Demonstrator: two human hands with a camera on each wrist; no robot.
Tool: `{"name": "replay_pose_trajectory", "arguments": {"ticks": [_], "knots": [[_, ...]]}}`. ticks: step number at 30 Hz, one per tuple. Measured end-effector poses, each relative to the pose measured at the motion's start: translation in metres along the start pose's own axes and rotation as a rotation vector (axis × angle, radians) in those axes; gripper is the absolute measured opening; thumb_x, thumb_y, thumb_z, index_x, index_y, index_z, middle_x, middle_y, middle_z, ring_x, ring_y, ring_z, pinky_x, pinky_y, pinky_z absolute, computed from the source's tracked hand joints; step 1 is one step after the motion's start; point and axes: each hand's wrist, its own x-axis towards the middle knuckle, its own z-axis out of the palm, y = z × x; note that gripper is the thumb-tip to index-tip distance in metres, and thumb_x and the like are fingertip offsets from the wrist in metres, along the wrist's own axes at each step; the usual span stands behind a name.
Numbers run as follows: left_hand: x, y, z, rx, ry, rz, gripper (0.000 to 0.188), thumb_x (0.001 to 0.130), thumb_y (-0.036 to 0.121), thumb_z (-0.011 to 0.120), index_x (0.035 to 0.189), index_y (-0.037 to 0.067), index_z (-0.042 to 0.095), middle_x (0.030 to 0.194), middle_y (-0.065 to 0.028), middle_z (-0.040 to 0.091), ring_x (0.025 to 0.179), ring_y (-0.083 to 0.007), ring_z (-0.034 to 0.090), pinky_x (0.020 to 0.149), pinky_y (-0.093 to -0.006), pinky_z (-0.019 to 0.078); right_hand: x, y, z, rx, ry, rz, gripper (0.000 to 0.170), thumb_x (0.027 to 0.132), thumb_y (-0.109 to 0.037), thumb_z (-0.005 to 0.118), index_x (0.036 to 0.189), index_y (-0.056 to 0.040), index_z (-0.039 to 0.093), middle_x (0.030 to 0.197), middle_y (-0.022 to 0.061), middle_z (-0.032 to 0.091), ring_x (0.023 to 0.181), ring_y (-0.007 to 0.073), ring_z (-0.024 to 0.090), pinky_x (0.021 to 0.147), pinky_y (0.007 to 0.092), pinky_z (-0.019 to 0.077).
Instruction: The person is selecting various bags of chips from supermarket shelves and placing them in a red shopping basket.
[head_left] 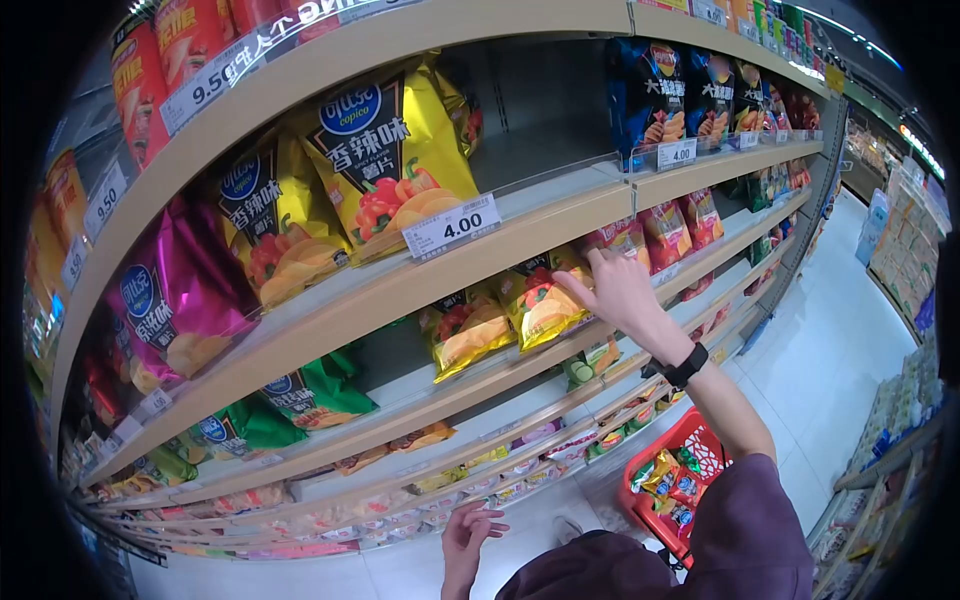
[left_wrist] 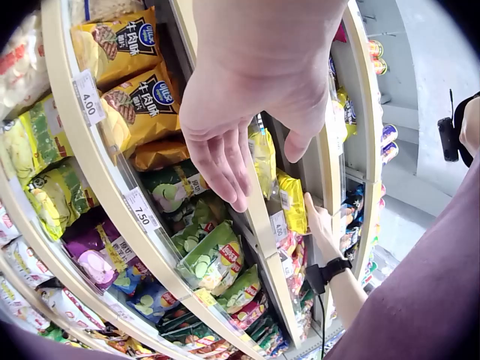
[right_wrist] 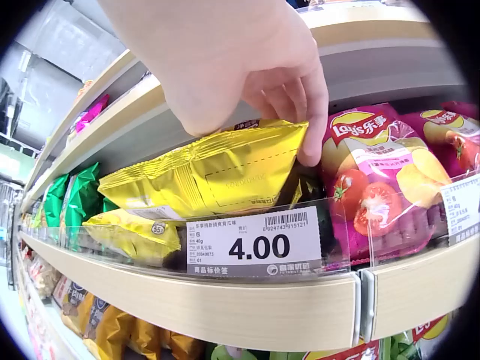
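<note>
Right hand [head_left: 630,290] grips a yellow chip bag [right_wrist: 240,169] at its right end, fingers curled over the edge; thumb contact can't be told. Bag is at mid-shelf, centre of the scene, tipped, with its back seam toward the clear plastic strip [right_wrist: 342,225]. End hold likely because neighbours leave little room: a smaller-looking yellow bag [right_wrist: 135,238] just left, a pink Lay's tomato bag [right_wrist: 367,187] just right. Left hand [head_left: 468,540] is open, fingers loosely bent, holding nothing, low and near, probably just out of the way.

Strip probably stops bags sliding off; price label [right_wrist: 255,244], 4.00, sits behind it, readable from the aisle. Red basket [head_left: 655,527] is on the floor, near right, likely so both hands are free; bright packets [head_left: 668,485] inside.

Materials: gripped bag is glossy foil-type film, creased, crimped along the top edge, pillow-shaped. Lay's bag looks plumper, shiny. Shelf edge [right_wrist: 187,315] is pale wood-look, smooth, curved by the lens. Basket looks like rigid plastic, slotted sides.
</note>
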Motion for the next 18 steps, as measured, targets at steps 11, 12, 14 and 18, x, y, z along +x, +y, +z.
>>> {"name": "replay_pose_trajectory", "arguments": {"ticks": [11, 12, 14, 18], "knots": [[0.02, -0.002, 0.008, 0.014, -0.09, -0.045, 0.03, 0.096, 0.012, 0.055, 0.122, -0.003, 0.049, 0.105, -0.0199, 0.067, 0.087, -0.0281, 0.069, 0.075, -0.0345, 0.0549, 0.039, -0.023, -0.11, 0.359, 0.521, -0.44, 0.017, 0.083, -0.018, 0.068, 0.09, -0.0037, 0.06, 0.076, 0.0096, 0.063, 0.071, 0.026, 0.063, 0.06, 0.0362, 0.0501], [0.023, -0.001, 0.007, 0.021, -0.103, -0.041, 0.03, 0.096, 0.012, 0.055, 0.121, -0.003, 0.049, 0.105, -0.0201, 0.067, 0.087, -0.0279, 0.069, 0.075, -0.0344, 0.0548, 0.056, -0.028, -0.121, 0.334, 0.485, -0.439, 0.021, 0.085, -0.019, 0.067, 0.096, -0.0031, 0.059, 0.079, 0.0111, 0.064, 0.074, 0.0283, 0.063, 0.063, 0.0374, 0.0507], [0.027, 0.005, 0.008, 0.033, -0.115, -0.025, 0.03, 0.096, 0.012, 0.055, 0.121, -0.004, 0.049, 0.105, -0.0203, 0.067, 0.087, -0.0273, 0.069, 0.076, -0.0341, 0.0546, 0.097, -0.031, -0.128, 0.298, 0.433, -0.481, 0.029, 0.086, -0.022, 0.065, 0.104, -0.0014, 0.056, 0.085, 0.0143, 0.065, 0.082, 0.0327, 0.064, 0.069, 0.0397, 0.0518], [0.03, 0.016, 0.007, 0.047, -0.087, 0.01, 0.03, 0.095, 0.012, 0.056, 0.12, -0.004, 0.05, 0.104, -0.0201, 0.067, 0.086, -0.0262, 0.069, 0.075, -0.0337, 0.0544, 0.175, -0.047, -0.138, 0.12, -0.068, -0.318, 0.063, 0.085, -0.034, 0.067, 0.131, 0.001, 0.042, 0.103, 0.0238, 0.064, 0.101, 0.0381, 0.062, 0.088, 0.0423, 0.0493]]}}
